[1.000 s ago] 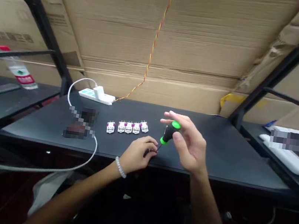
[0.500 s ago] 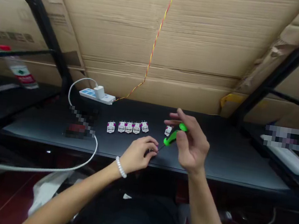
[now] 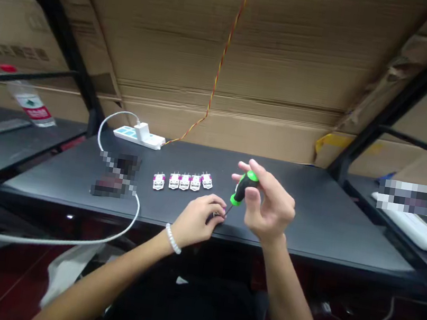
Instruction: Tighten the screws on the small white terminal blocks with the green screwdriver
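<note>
My left hand (image 3: 198, 219), a beaded bracelet at its wrist, is closed in a pinch near the table's front edge. Between its fingertips a little of a small white-and-purple part (image 3: 224, 212) shows; the rest is hidden. My right hand (image 3: 271, 203) grips a green-and-black screwdriver (image 3: 247, 187), its thumb and fingers around the handle. The thin shaft slants down to the part at my left fingertips. Beyond my left hand lie several white-and-purple parts with metal pins (image 3: 185, 182) in a loose row. Another such part is mostly hidden behind the screwdriver handle.
A white power strip (image 3: 148, 139) with a plugged-in charger (image 3: 142, 131) lies at the back left. Its white cable (image 3: 136, 218) runs over the table's front edge. Black shelf posts (image 3: 83, 87) flank the dark table (image 3: 328, 220). A bottle (image 3: 35, 104) stands on the left shelf.
The screwdriver has turned more upright, and my right hand has shifted slightly left with it. My left hand has stayed in place. The cardboard backing looks darker and the table lighter.
</note>
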The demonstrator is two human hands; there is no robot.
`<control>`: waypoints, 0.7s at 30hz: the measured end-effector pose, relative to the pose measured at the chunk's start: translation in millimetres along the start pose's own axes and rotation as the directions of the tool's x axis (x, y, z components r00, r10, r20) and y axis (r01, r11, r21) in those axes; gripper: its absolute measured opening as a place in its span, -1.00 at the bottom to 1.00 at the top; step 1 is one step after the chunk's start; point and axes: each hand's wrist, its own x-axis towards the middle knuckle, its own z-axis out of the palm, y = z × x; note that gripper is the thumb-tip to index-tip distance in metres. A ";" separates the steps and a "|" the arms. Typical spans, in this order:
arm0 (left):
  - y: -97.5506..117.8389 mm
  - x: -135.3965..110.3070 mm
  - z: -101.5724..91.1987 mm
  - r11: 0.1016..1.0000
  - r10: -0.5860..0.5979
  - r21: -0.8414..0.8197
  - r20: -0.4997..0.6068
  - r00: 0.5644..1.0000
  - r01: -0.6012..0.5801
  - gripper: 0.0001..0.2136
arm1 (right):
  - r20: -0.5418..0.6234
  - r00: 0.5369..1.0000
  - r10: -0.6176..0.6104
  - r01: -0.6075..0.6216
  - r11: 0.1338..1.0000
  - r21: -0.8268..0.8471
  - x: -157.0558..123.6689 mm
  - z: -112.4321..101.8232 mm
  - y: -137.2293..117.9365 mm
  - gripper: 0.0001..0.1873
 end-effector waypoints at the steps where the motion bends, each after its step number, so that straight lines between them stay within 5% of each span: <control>1: 0.4 0.0 -0.4 1.000 -0.003 -0.004 0.002 1.000 0.003 -0.88 | 0.039 0.998 0.046 -0.047 0.998 0.047 -0.2 0.0 -1.5 -0.55; 5: 1.4 0.1 -1.2 1.000 0.001 -0.007 0.006 1.000 -0.001 -0.88 | 0.116 0.980 0.161 -0.174 0.979 0.106 1.0 -1.6 -6.1 -0.58; 12: -0.8 -0.1 1.0 1.000 -0.003 0.004 0.005 1.000 0.003 -0.88 | 0.028 0.997 0.072 -0.068 0.991 -0.118 6.6 -2.9 -3.9 -0.50; 18: -0.6 0.4 0.8 1.000 -0.007 -0.016 0.003 1.000 0.007 -0.90 | 0.181 0.968 0.176 -0.198 0.973 0.116 3.1 -3.0 -6.9 -0.51; 21: 0.7 0.6 0.0 1.000 -0.004 -0.016 0.011 1.000 0.004 -0.90 | 0.153 0.971 0.184 -0.195 0.979 0.063 3.9 -3.8 -7.1 -0.56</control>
